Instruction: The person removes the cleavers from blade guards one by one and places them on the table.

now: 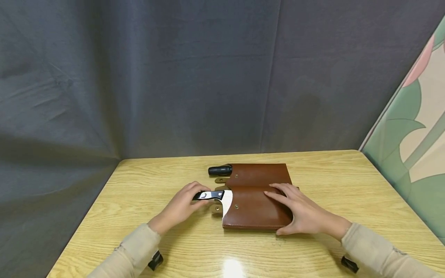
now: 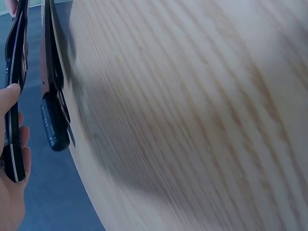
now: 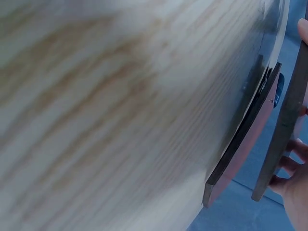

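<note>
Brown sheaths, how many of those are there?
2. The nearer sheath is in the right hand, its knife handle in the left hand; the farther sheath lies behind it on the table. Others may be hidden underneath.

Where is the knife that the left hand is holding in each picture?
Head: the knife is below centre, partly inside the near brown case.
Left wrist: along the left edge, in the left hand.
Right wrist: I can't spot it.
Shared landmark: the round black handle sticking from the far case.
</note>
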### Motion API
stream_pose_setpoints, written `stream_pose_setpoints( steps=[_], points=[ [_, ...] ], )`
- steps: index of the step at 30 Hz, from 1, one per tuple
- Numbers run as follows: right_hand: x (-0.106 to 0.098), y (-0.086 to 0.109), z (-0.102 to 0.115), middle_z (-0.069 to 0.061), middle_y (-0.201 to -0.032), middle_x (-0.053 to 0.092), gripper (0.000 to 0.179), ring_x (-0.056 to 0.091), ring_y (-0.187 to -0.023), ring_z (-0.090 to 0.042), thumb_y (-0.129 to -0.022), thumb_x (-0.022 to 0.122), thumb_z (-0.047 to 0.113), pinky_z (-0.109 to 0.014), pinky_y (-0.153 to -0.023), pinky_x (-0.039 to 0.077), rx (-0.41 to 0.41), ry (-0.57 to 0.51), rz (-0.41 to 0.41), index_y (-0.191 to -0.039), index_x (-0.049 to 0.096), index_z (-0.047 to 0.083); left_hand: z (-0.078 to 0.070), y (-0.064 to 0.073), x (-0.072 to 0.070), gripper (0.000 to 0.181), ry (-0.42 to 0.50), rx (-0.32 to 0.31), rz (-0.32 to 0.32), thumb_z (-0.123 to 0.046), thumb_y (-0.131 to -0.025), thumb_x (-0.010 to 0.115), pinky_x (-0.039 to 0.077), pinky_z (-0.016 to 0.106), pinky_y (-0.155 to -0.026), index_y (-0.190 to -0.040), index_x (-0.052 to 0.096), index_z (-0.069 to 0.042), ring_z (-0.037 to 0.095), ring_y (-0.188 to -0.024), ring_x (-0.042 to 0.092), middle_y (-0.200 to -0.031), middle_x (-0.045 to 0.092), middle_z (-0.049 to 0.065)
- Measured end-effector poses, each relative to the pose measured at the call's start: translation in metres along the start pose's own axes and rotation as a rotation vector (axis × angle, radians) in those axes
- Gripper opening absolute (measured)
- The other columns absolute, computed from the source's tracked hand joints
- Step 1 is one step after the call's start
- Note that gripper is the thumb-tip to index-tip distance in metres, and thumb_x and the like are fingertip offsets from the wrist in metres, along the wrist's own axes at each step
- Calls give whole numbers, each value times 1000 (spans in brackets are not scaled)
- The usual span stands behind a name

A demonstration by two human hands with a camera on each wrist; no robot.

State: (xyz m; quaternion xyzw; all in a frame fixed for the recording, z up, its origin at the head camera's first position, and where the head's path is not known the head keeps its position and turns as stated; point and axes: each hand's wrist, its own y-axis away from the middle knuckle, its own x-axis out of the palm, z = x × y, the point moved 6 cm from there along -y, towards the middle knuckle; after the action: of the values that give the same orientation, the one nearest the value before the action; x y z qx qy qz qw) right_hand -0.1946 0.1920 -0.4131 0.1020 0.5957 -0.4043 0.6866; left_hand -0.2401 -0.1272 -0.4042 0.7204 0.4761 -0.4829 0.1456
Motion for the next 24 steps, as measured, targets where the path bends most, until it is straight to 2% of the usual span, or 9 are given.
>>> stream_pose_setpoints(
  steps=[8,16,24],
  points=[
    [-3,1,-1,-19,-150,37,108,36,-133,-37,-62,90,56,-64,-96,39,-3,1,-9,-150,43,14,6,7,-11,30,0,2,-27,-21,-89,76,51,37,-91,-118,67,-19,8,-102,58,-108,61,-11],
    [-5,4,-2,-14,-151,35,109,36,-133,-35,-61,91,56,-61,-94,42,-11,15,-25,-150,44,14,15,16,-21,31,1,-3,-59,-18,-88,77,51,36,-86,-117,67,-20,7,-99,57,-106,60,-13],
    [-7,8,-4,-18,-150,35,108,35,-133,-36,-62,90,55,-62,-93,42,-9,6,-14,-151,43,14,21,27,-32,32,-15,-18,-72,-18,-87,78,52,36,-84,-116,67,-20,7,-98,57,-107,59,-13]
  ],
)
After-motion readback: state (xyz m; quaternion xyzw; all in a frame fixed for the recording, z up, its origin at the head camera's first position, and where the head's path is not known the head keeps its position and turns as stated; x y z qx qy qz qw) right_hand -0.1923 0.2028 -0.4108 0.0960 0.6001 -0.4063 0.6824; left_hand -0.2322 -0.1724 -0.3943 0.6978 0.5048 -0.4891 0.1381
